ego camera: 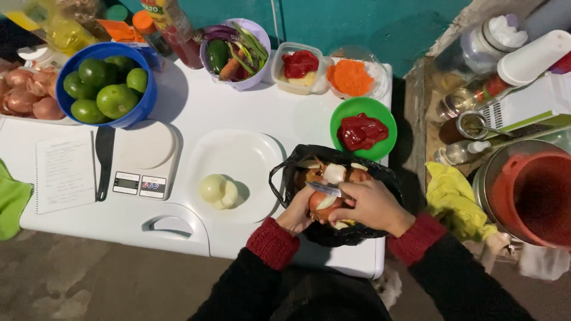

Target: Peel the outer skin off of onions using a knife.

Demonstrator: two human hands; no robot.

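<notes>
- left hand [297, 209] cupped tight around an onion [323, 204], held over the black bag [345, 233] at the table's five o'clock corner.
- right hand [372, 205] fingers closed on a knife [325, 189], blade pointing to nine o'clock across the onion's top.
- peeled onion [218, 190] sits on the white plate [250, 156], at nine o'clock from the hands.
- green bowl [364, 109] of red paste at twelve o'clock of the bag.
</notes>
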